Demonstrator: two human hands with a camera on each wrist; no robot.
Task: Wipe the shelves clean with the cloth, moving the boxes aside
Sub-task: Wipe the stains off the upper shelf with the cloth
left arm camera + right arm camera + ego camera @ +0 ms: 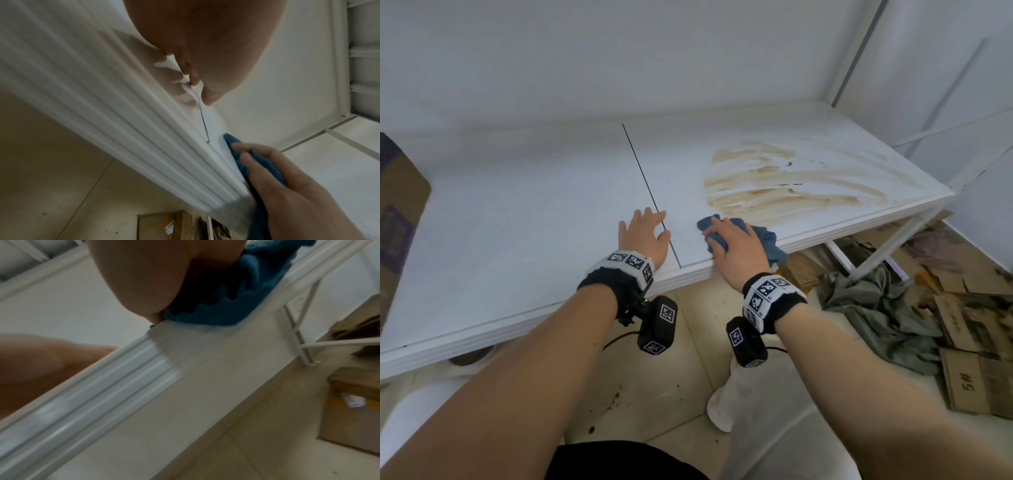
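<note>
A: From the head view, the right hand (734, 248) has its fingers curled over the bunched blue cloth (767, 240), pressing it onto the shelf (517, 205) right at the front edge. The brown smears (784, 181) lie just beyond it, unwiped. The left hand (645, 236) rests flat, fingers loosely spread, beside the seam between the panels.

B: So the risk is the cloth dragging that brown muck onto the clean part?

A: Likely, if one soiled face gets reused (the stain looks wet). Part of the cloth also hangs over the lip, so it could slip off toward the floor. A cardboard box (397, 205) sits at the far left of the shelf.

B: And the left wrist view?

A: The left palm lies on the shelf top; the cloth (257, 162) shows under the right hand's fingers (252, 155).

B: The right wrist view?

A: Blurred. The cloth (226, 293) is wadded under the palm at the edge; the fingers are hidden there.
</note>
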